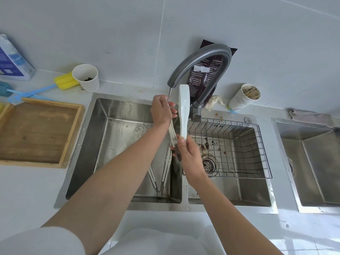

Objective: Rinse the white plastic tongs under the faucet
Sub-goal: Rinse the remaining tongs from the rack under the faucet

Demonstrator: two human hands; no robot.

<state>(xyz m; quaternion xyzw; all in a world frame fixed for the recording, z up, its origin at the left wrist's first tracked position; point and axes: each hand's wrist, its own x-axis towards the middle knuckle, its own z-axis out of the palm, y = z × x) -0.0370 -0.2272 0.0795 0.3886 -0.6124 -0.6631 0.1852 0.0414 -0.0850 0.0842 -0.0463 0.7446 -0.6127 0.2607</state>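
While in hands (161,112) (190,155), tongs (184,107) abv sink (103,137).

A single head-worn wide-angle view looks steeply down and forward from close above the double sink (117,111), facing the tiled wall behind the faucet (202,57).

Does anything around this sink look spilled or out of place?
Yes: brown residue is spattered on the floor of the right basin beside the drain, under the wire rack; dark crumbs lie on the counter by the left paper cup, and a crumpled tissue sits by the faucet.
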